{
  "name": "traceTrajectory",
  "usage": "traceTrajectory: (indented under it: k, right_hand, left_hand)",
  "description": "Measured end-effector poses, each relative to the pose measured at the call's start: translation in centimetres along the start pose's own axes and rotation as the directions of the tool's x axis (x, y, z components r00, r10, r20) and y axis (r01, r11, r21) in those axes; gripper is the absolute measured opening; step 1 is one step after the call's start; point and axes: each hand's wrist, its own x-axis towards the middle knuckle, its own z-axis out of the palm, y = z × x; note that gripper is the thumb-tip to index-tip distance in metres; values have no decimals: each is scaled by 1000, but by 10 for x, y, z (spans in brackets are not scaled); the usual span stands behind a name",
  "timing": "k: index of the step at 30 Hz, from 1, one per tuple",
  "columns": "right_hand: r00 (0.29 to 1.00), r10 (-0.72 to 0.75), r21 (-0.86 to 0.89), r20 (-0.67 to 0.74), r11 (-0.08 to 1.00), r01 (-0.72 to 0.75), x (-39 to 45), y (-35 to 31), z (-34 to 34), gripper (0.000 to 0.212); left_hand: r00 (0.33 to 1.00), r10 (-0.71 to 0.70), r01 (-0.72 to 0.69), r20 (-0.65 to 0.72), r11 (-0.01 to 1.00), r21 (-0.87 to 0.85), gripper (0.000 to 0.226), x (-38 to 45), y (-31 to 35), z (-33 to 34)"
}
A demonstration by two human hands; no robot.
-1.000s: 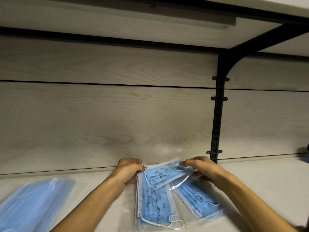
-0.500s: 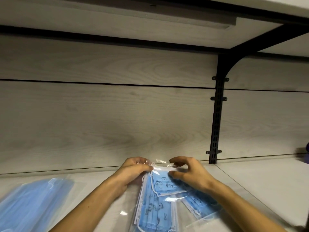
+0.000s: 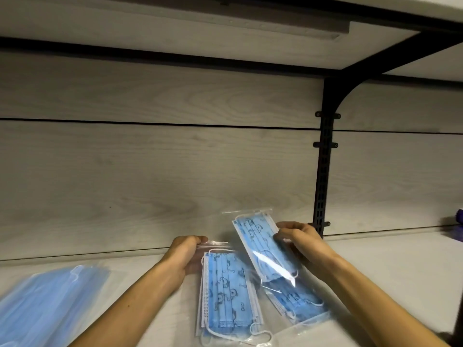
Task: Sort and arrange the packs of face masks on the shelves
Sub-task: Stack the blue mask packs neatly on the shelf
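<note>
a pale wood-grain back panel fills most of the view, with the underside of an upper shelf across the top and a black slotted upright with a curved bracket on the right. below runs the light shelf that carries everything. at its far left lies a blurred pack of plain blue masks in clear plastic. near the middle a pack of blue patterned masks lies flat, its long side running away from the viewer; the left hand is closed on the sealed top edge of its clear bag. just to the right another patterned pack lies flat at an angle, partly covered. above it, lifted off the shelf and tilted, is a third patterned pack, pinched along its right edge by the right hand, thumb in front and fingers behind the plastic. a small purple object sits at the far right edge, too cut off to identify.
</note>
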Motion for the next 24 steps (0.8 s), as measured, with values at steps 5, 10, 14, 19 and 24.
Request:
traceTrajectory:
  k: [5, 10, 14, 19, 24]
  right_hand:
    - [957, 128, 39, 260, 989, -143, -6, 3, 2, 45]
    - [899, 159, -138, 409, 984, -112, -14, -1, 9, 51]
    - [938, 42, -203, 344, 979, 31, -15, -4, 8, 24]
    - [995, -92, -409, -26, 910, 73, 2, 8, -5, 14]
    - [996, 38, -722, -87, 687, -89, 2, 15, -17, 47]
  left_hand:
    - [996, 35, -40, -85, 998, -55, 25, -1, 1, 6]
    - [996, 82, -85, 41, 993, 76, 46, -5, -3, 6]
    - [993, 114, -112, -6, 986, 122, 49, -8, -4, 9]
    - [997, 78, -76, -17, 991, 113, 30, -7, -2, 9]
    - [993, 117, -118, 15, 985, 125, 37, -18, 3, 10]
